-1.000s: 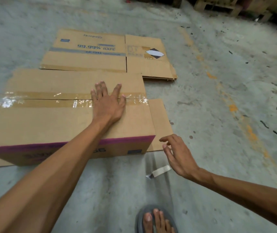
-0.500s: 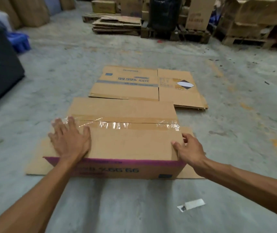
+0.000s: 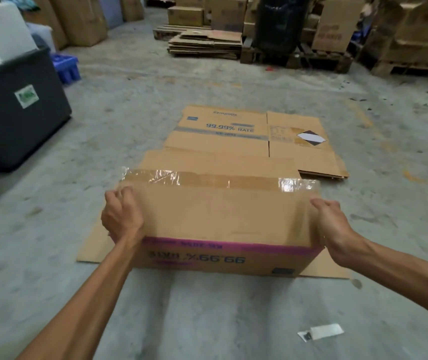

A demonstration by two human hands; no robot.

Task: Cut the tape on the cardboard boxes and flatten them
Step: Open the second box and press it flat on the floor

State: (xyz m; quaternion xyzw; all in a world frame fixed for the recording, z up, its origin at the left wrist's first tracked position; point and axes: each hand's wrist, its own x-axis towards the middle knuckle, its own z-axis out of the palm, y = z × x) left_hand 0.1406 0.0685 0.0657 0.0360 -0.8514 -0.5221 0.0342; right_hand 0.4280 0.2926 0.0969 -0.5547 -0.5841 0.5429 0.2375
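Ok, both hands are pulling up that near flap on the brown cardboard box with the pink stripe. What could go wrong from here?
1. Clear tape runs along the brown cardboard box with the pink stripe; if uncut at the ends, the flap may tear rather than open.
2. The small grey cutter-like tool lies on the concrete floor near the person; stepping back could land on it.
3. The left hand and right hand grip raw flap edges, which may scrape fingers.
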